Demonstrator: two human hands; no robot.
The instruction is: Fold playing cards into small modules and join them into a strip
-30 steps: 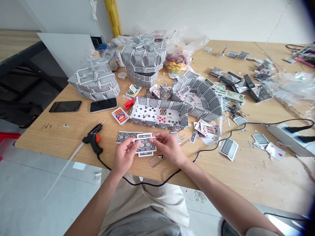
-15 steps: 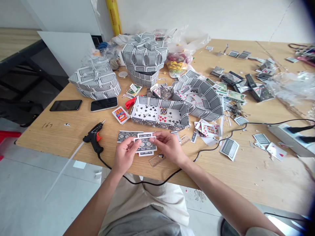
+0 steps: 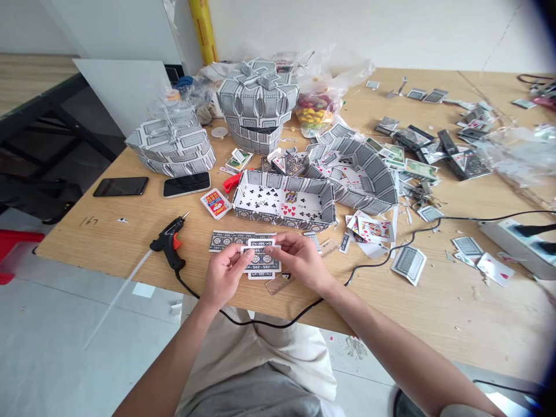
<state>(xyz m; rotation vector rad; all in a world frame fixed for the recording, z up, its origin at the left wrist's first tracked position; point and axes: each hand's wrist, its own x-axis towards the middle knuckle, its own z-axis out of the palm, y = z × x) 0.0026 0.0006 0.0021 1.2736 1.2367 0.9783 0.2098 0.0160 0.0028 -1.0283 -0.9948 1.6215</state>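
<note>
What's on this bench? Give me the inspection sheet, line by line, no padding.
Surface: pale wooden table, scattered with paper scraps.
Job's things: white-bordered playing card held over a patterned card back; strip of card backs beside it; glue gun lying to the left.
Clutter: card-walled tray, domed card model, cut cards, two phones, plastic bag.
Hands: left hand and right hand both pinch the card.
Cables: black cord runs from the glue gun past the right forearm.
Surroundings: grey floor, red crate, white wall.
</note>
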